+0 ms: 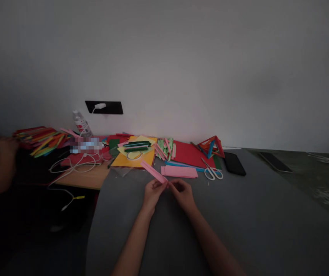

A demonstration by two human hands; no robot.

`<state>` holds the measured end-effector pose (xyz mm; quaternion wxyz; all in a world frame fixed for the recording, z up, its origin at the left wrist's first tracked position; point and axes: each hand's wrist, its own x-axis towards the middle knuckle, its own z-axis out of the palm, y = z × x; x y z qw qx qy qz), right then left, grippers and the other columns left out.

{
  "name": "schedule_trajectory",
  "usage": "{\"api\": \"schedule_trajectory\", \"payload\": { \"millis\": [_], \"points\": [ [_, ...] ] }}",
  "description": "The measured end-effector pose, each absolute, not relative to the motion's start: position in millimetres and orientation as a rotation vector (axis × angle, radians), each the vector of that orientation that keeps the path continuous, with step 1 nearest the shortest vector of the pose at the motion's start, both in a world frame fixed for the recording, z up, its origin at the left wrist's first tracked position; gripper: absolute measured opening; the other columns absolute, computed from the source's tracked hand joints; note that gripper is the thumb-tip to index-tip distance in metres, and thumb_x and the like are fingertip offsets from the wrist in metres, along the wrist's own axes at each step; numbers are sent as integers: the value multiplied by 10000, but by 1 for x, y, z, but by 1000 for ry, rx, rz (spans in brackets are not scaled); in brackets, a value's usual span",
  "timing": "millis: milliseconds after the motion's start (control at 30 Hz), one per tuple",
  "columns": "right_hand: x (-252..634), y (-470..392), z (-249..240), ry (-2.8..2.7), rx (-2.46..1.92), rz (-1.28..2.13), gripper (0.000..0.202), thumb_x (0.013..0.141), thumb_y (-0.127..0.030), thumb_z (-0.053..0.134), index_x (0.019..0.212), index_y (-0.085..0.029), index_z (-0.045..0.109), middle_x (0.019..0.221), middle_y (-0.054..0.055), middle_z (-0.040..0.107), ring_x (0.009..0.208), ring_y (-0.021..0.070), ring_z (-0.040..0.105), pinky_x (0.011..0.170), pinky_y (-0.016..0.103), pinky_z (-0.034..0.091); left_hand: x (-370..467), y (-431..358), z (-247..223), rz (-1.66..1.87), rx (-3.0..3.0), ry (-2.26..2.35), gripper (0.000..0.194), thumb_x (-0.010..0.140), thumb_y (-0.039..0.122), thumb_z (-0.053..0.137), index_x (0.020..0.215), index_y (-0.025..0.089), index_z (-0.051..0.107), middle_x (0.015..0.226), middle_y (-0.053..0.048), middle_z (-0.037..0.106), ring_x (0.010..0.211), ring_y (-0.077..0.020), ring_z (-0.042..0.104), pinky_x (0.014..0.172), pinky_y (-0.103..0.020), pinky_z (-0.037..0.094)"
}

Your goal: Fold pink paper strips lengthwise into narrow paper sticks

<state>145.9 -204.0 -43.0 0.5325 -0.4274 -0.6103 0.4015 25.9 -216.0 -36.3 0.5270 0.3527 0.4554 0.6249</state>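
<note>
Strip of pink paper (154, 172) is held between both hands, just on the near left side of the pink stack (179, 171), its far end slanting up and away to the left. The left hand (152, 194) pinches the strip between thumb and fingers close to its near end; the right hand (184, 194) meets that same end, thumb and forefinger narrowed onto it. Both hands are on the near side of the stack, above the grey table (239, 222). Just right of the stack lie white-handled scissors (212, 171), and farther right a black phone-like device (235, 164). Behind the stack is a red sheet (189, 153), with a frame of coloured strips (211, 148) to its right. Behind and left of the stack sit green and pink pieces (166, 148), then yellow sheets (121, 161) bearing dark green strips (137, 146). Well left of the stack, a plastic bottle (81, 124) stands by the wall (181, 69), and another person's hand (6, 146) is near a coloured pile (47, 138)
</note>
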Motion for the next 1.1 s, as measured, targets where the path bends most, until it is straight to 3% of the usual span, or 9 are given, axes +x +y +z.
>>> {"api": "schedule_trajectory", "payload": {
  "millis": [267,467,733,933,1100],
  "points": [
    [149,-199,-43,-1346,-960,1023,210,702,-355,557,755,-154,589,679,31,609,621,143,556,590,251,435,25,-218,-36,1402,919,1080,258,548,268,703,732,112,611,672,-51,662,639,-152,604,629,-242,451],
    [153,-195,-43,-1476,-811,1202,228,731,-361,524,658,-158,597,652,12,577,653,139,548,660,263,426,24,-220,-33,1339,950,1013,382,549,239,711,876,119,556,659,-33,655,576,-125,589,578,-227,439],
    [154,-196,-42,-1374,-787,1322,203,670,-371,592,659,-169,604,614,-9,577,593,123,530,612,247,414,25,-218,-42,1327,987,1012,476,554,229,709,969,118,505,639,-22,640,536,-107,568,519,-206,422],
    [151,-197,-41,-1217,-905,1310,205,632,-365,625,648,-160,620,552,-22,562,512,95,481,524,215,377,26,-219,-37,1242,1052,1088,402,600,344,666,912,106,577,647,-44,643,451,-82,525,441,-190,384],
    [148,-200,-41,-1125,-949,1278,221,624,-372,625,667,-155,620,560,-10,577,517,107,501,494,212,372,27,-219,-34,1205,1037,1107,360,585,376,669,819,107,614,719,-78,666,526,-115,583,489,-202,417]
  ]
}}
